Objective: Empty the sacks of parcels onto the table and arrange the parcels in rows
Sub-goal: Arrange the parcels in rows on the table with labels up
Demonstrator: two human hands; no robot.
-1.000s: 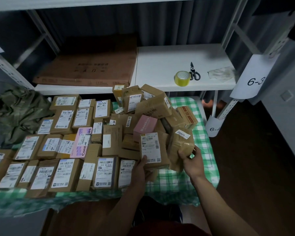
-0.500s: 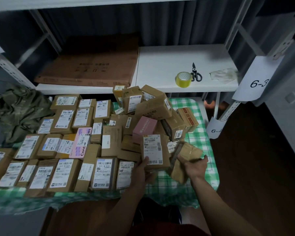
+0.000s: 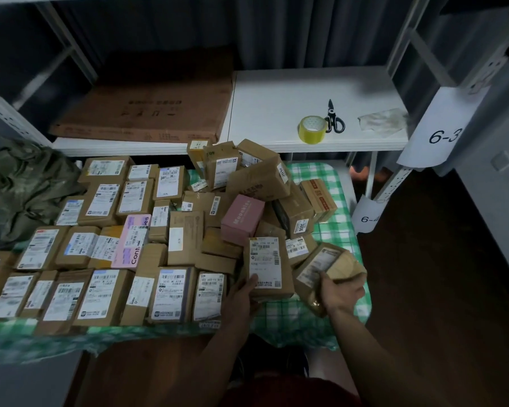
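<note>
Leftmost, a crumpled green sack lies beside the surface, which wears a green checked cloth. Parcels cover its left and middle in neat rows, labels up, among them a pink-and-white box. Behind them, on a white shelf, rests a flat brown carton.

Right of the rows, more parcels sit in a loose heap, with a pink box tilted on its near slope. At the near edge the left hand holds a labelled box by its lower left corner, thumb on the label and the other fingers curled underneath; the box stands at the end of the front row, just beside the last parcel there.

Further right, the right hand grips a crumpled brown paper packet (its label faces up and left), fingers wrapped round its far side, held near the labelled box over the checked cloth.

On the shelf behind, a roll of yellow tape touches black scissors. Tags reading 6-3 and 6-4 hang on the rack's post.
</note>
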